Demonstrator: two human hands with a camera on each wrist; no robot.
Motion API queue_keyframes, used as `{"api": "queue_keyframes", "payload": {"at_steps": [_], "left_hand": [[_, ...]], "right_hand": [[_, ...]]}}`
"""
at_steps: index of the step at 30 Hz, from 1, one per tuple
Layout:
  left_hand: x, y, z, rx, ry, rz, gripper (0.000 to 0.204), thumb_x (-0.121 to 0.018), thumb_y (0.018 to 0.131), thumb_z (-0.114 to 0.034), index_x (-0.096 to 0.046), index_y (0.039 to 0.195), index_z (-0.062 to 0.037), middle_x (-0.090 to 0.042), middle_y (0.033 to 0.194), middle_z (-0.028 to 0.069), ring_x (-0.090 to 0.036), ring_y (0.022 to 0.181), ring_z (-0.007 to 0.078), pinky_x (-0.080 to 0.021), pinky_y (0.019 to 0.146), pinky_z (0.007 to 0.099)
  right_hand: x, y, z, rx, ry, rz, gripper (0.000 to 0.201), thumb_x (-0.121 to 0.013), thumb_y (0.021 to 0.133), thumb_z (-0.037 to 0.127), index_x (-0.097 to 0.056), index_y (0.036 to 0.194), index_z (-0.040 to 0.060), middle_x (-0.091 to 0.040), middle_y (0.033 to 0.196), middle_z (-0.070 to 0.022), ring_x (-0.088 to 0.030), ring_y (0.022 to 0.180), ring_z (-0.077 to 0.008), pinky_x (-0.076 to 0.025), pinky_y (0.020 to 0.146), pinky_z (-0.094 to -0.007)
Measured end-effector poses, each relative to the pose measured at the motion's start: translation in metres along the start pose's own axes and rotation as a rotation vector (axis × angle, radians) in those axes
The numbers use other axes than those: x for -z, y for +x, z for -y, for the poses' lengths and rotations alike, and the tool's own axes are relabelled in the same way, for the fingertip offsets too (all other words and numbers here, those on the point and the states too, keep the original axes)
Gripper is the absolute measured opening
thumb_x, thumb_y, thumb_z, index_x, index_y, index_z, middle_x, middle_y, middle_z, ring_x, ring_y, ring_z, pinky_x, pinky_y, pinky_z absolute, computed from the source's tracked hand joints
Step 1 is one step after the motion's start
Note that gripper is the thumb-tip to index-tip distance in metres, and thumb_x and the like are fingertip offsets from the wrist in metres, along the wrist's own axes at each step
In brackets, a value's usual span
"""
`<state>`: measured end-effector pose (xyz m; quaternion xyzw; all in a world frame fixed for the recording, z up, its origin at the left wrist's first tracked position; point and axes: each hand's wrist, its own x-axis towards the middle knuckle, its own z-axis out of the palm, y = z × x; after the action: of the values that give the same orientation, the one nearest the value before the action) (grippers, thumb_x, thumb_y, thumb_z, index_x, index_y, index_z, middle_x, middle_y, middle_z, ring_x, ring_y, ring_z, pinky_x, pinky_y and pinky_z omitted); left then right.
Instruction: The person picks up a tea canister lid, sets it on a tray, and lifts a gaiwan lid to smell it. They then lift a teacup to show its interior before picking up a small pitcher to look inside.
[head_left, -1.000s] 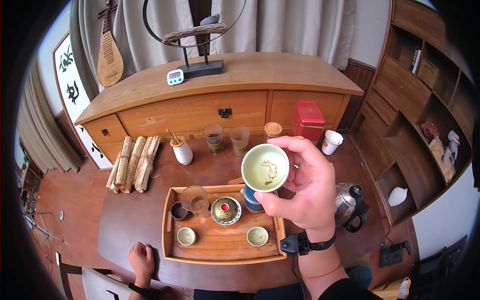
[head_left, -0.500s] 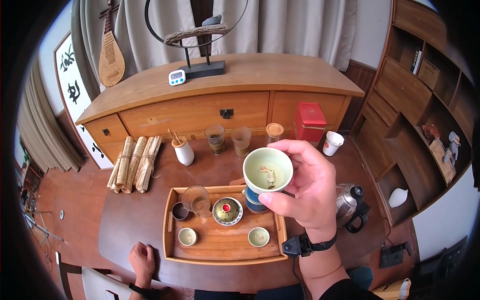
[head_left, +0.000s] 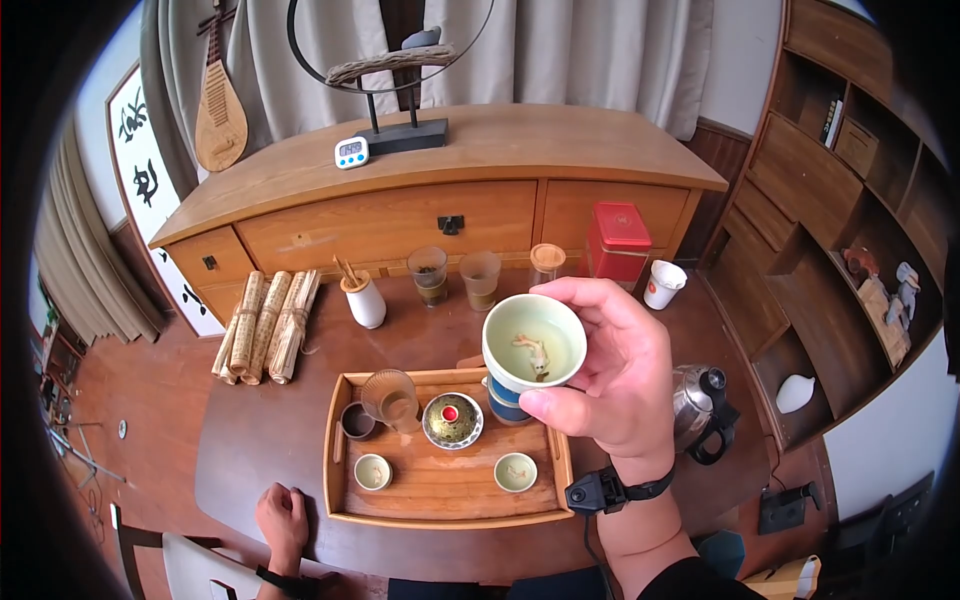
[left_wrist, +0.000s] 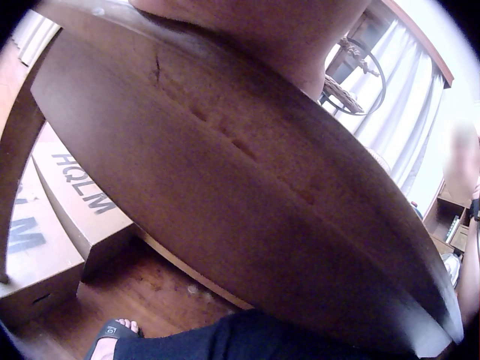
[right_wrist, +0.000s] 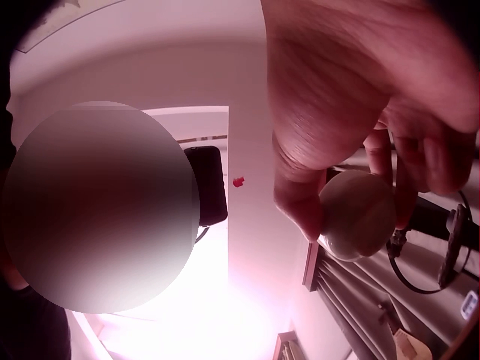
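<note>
My right hand [head_left: 620, 370] holds a small pale-green teacup [head_left: 535, 345] above the tray's right side, thumb low on its near wall and index finger at the far rim. A small fish-shaped figure [head_left: 533, 355] shows inside. In the right wrist view, thumb and fingers pinch the cup [right_wrist: 358, 215] from either side. At the table's front edge, left of the tray, my left hand [head_left: 282, 520] rests with loosely curled fingers, holding nothing. On the wooden tray [head_left: 450, 517] stand two matching cups, left [head_left: 374, 472] and right [head_left: 516, 472], and a lidded bowl [head_left: 452, 421].
A glass pitcher [head_left: 390, 398], a dark cup [head_left: 358, 421] and a partly hidden blue container [head_left: 506, 402] share the tray. Right of my hand stands a steel kettle [head_left: 697, 410]. Behind are bamboo scrolls [head_left: 267, 328], a white tool holder [head_left: 364, 302], a red tin [head_left: 618, 243] and a paper cup [head_left: 664, 285].
My right hand has tipped the cup from facing my head toward upright, lowering it slightly; it has stayed nearly still over the last half second. My left hand has not moved.
</note>
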<state>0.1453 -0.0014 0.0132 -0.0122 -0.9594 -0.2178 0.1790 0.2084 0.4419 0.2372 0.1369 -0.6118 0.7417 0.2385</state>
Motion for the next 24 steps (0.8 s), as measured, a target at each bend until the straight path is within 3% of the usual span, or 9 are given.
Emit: {"api": "queue_keyframes", "payload": {"at_steps": [12,17,24], "left_hand": [[0.001,-0.0007,-0.0007,0.006,-0.002,0.001,0.028,-0.065,0.087,-0.012,-0.05,0.068,0.0025,-0.054,0.066,0.0214,-0.054,0.063,0.0401,-0.043,0.061,0.0474],[0.0002,0.0,-0.0008,0.005,0.01,-0.003,0.028,-0.065,0.087,-0.012,-0.05,0.068,0.0025,-0.054,0.065,0.0213,-0.054,0.063,0.0399,-0.043,0.061,0.047],[0.0009,-0.0007,-0.0019,0.002,0.005,-0.003,0.029,-0.065,0.087,-0.013,-0.049,0.069,0.0026,-0.054,0.066,0.0208,-0.054,0.063,0.0401,-0.043,0.061,0.0472]], "right_hand": [[-0.002,-0.001,0.0013,0.034,-0.006,-0.006,0.067,-0.088,0.072,0.0,-0.055,0.13,-0.0023,-0.067,0.115,-0.0054,-0.065,0.106,-0.0098,-0.055,0.09,-0.0254],[0.002,-0.0008,-0.001,0.034,-0.061,0.005,0.065,-0.087,0.073,0.001,-0.057,0.131,0.0004,-0.066,0.11,-0.0001,-0.058,0.093,-0.0022,-0.051,0.079,-0.0197],[0.0011,-0.0021,0.0007,0.038,-0.094,-0.004,0.065,-0.087,0.073,0.002,-0.058,0.13,0.0003,-0.066,0.106,0.002,-0.052,0.085,0.0003,-0.047,0.075,-0.0175]]}}
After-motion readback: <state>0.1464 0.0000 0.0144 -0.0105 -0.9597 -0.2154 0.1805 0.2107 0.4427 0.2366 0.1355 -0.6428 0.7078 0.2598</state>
